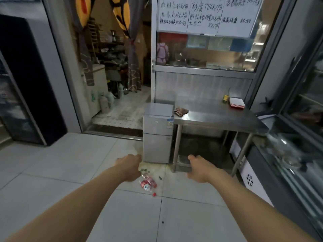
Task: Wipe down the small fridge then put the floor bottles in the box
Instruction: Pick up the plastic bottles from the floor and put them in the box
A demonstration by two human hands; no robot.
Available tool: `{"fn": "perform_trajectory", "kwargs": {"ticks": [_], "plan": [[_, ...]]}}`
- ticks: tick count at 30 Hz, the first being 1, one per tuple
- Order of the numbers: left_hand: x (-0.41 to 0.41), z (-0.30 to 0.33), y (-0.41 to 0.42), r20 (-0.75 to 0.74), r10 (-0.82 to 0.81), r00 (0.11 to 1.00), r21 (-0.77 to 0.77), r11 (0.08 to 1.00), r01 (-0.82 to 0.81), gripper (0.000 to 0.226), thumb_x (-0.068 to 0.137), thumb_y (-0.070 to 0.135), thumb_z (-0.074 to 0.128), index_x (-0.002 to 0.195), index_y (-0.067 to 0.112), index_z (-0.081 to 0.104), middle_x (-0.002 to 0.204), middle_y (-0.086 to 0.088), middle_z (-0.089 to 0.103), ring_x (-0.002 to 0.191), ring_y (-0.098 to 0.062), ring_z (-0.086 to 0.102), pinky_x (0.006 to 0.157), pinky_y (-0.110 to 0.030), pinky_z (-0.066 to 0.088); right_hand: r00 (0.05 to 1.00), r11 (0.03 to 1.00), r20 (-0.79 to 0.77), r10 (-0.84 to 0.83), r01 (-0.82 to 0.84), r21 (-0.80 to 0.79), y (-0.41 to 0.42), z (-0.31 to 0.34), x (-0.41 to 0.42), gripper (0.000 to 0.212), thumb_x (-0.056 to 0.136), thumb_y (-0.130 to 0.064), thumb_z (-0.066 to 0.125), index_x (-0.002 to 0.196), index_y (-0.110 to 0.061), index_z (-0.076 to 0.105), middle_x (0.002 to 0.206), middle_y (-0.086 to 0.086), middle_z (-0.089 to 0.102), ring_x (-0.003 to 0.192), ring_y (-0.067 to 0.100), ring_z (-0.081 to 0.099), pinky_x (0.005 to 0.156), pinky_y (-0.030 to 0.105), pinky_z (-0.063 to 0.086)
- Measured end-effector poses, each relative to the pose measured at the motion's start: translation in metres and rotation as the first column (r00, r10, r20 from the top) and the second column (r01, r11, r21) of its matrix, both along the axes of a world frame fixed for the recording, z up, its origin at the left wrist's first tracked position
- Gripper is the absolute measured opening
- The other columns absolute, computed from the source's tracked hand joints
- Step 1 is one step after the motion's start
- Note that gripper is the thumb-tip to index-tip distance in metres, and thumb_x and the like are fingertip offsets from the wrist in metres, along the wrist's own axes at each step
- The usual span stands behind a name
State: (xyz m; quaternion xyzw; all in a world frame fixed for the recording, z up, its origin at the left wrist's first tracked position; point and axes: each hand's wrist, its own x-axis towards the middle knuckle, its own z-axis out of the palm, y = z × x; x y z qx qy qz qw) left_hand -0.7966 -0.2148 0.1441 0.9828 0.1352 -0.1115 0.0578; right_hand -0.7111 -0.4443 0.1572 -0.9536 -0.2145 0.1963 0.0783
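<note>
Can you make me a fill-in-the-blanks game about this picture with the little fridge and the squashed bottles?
1. The crumpled cloth lies on the steel ____.
2. The squashed bottles lie on the ____.
3. The small fridge stands to the ____ of the table.
4. The bottle labels are ____.

Missing words: table; floor; left; red

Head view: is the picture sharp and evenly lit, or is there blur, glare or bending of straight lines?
Head view: wide-angle bending curves the grey door frame and the window frames at the right; the handwritten white menu board is soft and blurred; dull glare lies on the stainless steel table top; the small silver fridge and the crushed red-labelled plastic bottles are fairly clear.
</note>
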Motion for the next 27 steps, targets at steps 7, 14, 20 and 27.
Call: {"fn": "perform_trajectory", "kwargs": {"ticks": [7,14,20,27], "plan": [[0.104,-0.039,0.07,-0.066,-0.015,0.998,-0.026,1.0,0.013,0.05,0.089,0.033,0.054,0.134,0.018,0.038,0.134,-0.006,0.049,0.122,-0.027,0.048,0.099,-0.039,0.041,0.999,0.999,-0.047,0.006,-0.008,-0.035,0.072,-0.041,0.111,0.07,0.092,-0.026,0.057,0.149,-0.013,0.018,0.151,0.015,0.025,0.13,0.032,0.041,0.103,0.037,0.041],[0.227,-0.075,0.14,-0.168,0.014,0.986,-0.027,0.999,-0.019,0.05,0.09,0.033,0.052,0.135,0.019,0.036,0.133,-0.005,0.049,0.121,-0.025,0.049,0.095,-0.037,0.041,0.994,0.999,-0.113,0.011,-0.015,-0.031,0.152,-0.086,0.247,0.068,0.092,-0.034,0.057,0.146,-0.013,0.024,0.142,0.015,0.034,0.123,0.031,0.047,0.101,0.04,0.043],[0.3,-0.118,0.182,-0.233,0.01,0.972,-0.101,0.994,-0.034,0.048,0.088,0.03,0.052,0.133,0.019,0.039,0.131,-0.005,0.05,0.119,-0.025,0.05,0.093,-0.036,0.041,0.987,0.996,-0.157,0.033,-0.045,-0.075,0.205,-0.123,0.32,0.067,0.09,-0.034,0.059,0.145,-0.013,0.027,0.147,0.013,0.031,0.131,0.032,0.04,0.105,0.043,0.039],[0.378,-0.178,0.242,-0.309,-0.088,0.947,-0.135,0.99,0.048,0.048,0.087,0.031,0.054,0.132,0.019,0.039,0.132,-0.004,0.051,0.12,-0.022,0.049,0.094,-0.035,0.042,0.96,0.991,-0.272,-0.074,0.039,-0.132,0.248,-0.186,0.376,0.063,0.092,-0.031,0.056,0.144,-0.013,0.026,0.152,0.014,0.024,0.133,0.03,0.037,0.104,0.039,0.04]]}}
